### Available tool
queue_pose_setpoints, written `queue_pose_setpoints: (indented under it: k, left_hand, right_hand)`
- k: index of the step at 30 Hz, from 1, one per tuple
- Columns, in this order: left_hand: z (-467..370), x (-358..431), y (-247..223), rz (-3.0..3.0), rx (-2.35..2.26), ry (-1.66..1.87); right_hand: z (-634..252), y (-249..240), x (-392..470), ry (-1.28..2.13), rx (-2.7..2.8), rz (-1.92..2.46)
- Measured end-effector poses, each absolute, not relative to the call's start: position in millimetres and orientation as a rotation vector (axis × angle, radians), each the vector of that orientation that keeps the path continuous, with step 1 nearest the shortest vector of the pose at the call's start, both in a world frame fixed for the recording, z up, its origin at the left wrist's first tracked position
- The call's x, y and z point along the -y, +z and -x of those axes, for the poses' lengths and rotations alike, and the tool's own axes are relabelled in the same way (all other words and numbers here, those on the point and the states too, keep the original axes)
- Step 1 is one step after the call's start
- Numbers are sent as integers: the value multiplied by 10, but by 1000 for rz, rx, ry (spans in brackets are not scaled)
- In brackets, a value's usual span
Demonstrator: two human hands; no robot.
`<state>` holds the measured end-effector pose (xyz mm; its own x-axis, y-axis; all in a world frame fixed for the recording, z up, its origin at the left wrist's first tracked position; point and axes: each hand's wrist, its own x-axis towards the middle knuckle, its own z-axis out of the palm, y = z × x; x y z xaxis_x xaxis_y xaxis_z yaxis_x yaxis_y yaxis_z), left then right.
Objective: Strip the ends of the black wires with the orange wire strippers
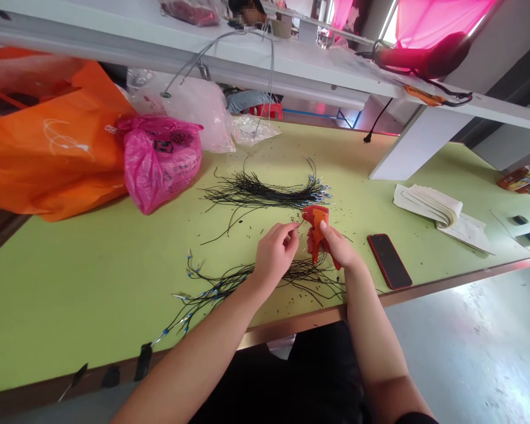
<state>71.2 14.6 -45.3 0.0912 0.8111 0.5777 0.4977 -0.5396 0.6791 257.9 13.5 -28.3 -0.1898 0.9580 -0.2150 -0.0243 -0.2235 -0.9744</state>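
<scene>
My right hand [338,244] is wrapped round a red and orange wire stripper [318,227], its jaws pointing left. Close to those jaws, my left hand [277,250] pinches a thin black wire [301,223] between thumb and fingertips. Whether the wire's end sits inside the jaws I cannot tell. Beyond both hands lies a thick bundle of black wires [269,193], with blue and silver tips at its right end. A looser bundle of black wires [229,281] lies under my left forearm, blue tips to the left, partly hidden by that arm.
A phone [389,261] and folded papers [428,206] lie to the right. Orange [57,147] and pink bags [163,162] stand at the left. A white shelf [291,59] crosses the back, with its support panel [417,141] on the table. Black scraps dot the tabletop.
</scene>
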Motion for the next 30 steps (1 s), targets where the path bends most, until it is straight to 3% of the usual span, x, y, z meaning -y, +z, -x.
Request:
queue_pose_setpoints:
  k: [9,30]
  left_hand:
    - [-758,-113,-492,-2183,-1203,1375]
    - [-793,-56,-472,-2302,-1097,1420]
  right_hand:
    - [-2549,-336,-141,1516,1111,1086]
    - [-2583,-400,-171,1413,1138,1187]
